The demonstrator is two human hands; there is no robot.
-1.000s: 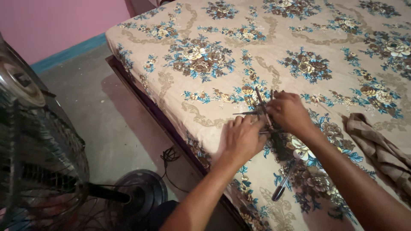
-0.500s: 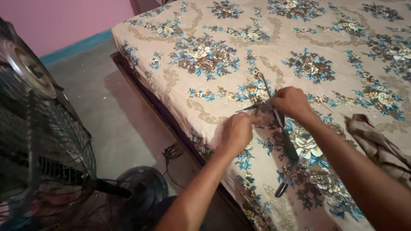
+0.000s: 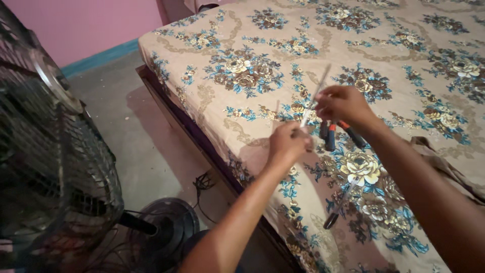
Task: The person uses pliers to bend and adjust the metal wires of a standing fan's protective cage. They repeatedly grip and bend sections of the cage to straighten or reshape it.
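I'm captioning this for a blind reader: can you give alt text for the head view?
Two bare hands, left hand and right hand, hold a thin pale rod and dark tools with red-and-black handles above a beige floral bedsheet. A dark metal standing fan stands left.

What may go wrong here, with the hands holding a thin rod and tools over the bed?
The thin rod, held between the left hand and right hand, might bend or slip. The pliers hanging from the right hand could drop onto the bedsheet. The screwdriver lies near the edge and may roll off.
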